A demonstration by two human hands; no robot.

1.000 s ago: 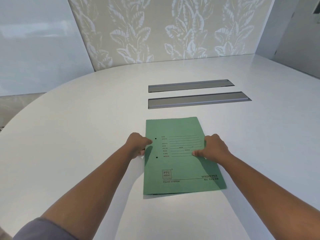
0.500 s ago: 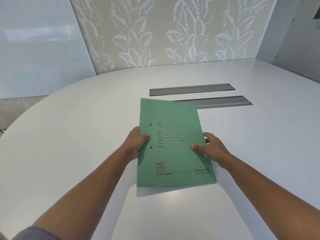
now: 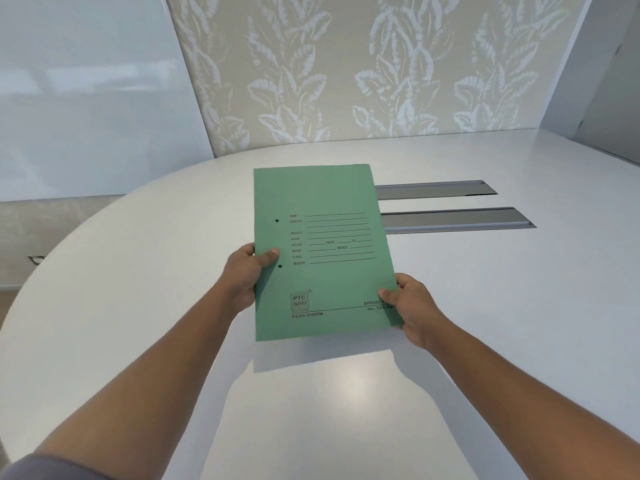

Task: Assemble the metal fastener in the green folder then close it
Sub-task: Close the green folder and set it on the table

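Note:
The green folder is closed and held up off the white table, its printed cover facing me, tilted nearly upright. Two small punched holes show near its left edge. My left hand grips the left edge between the holes, thumb on the cover. My right hand grips the lower right corner, thumb on the cover. No metal fastener is visible.
Two grey recessed cable slots lie in the table behind the folder, partly hidden by it. A leaf-patterned wall panel stands behind the rounded table. The folder's shadow falls on the table below it.
The folder lay flat on the table under both hands; both hands have lifted it and tilted it up towards me. My right hand slid down to the lower right corner.

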